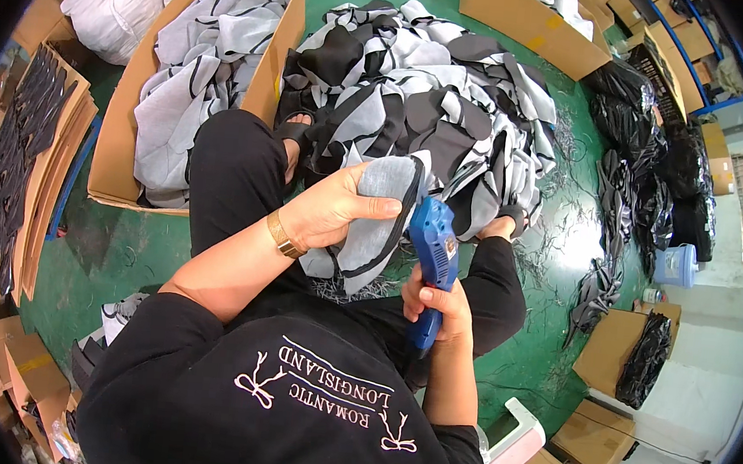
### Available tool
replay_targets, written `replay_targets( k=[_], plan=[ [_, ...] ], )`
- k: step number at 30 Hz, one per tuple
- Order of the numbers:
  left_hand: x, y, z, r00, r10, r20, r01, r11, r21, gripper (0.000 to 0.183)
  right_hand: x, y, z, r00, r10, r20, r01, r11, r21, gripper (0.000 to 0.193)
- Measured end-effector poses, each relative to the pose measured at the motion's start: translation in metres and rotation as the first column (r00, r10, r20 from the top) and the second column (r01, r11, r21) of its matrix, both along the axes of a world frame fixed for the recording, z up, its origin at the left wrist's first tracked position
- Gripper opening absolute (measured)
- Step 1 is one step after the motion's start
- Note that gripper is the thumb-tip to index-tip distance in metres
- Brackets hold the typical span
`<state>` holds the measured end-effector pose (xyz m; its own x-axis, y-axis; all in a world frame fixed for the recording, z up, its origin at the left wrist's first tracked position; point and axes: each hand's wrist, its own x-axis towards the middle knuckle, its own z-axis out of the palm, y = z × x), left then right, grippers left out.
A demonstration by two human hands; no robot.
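Trimming step in hand: left hand (334,209) gripped grey fabric piece (372,223), right hand (438,304) clenched blue trimmer (434,260) at its black edge; next move needed steady pass along edge.

Ahead of the hands, passage was blocked by a fabric heap (428,87); bare green floor (565,240) was left rightward.

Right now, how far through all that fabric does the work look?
The cardboard box on the left holds a layer of grey pieces, which look finished. In hand: the left hand holds one grey piece with black trim while the right hand works a blue handheld tool along its edge. The big grey-and-black pile ahead suggests plenty remains.
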<state>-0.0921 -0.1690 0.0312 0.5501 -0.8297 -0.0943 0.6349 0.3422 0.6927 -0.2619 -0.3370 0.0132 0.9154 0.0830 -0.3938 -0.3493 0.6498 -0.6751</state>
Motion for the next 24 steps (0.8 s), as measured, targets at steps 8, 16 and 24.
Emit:
replay_targets(
  k=[8,16,24],
  plan=[
    [0.011,0.004,0.005,0.995,0.046,-0.089,-0.041,0.997,0.064,0.022,-0.003,-0.005,0.005,0.995,-0.104,-0.002,0.104,0.994,0.011,0.034],
    [0.019,0.004,0.005,0.996,0.082,-0.023,-0.081,0.996,0.048,0.032,-0.017,-0.011,0.001,0.996,0.045,-0.078,-0.052,0.995,-0.086,0.036],
    [0.015,0.006,0.0,1.0,-0.006,-0.03,0.007,1.0,0.018,0.032,-0.015,-0.012,0.002,0.992,0.079,-0.102,-0.091,0.989,-0.12,0.036]
  ],
)
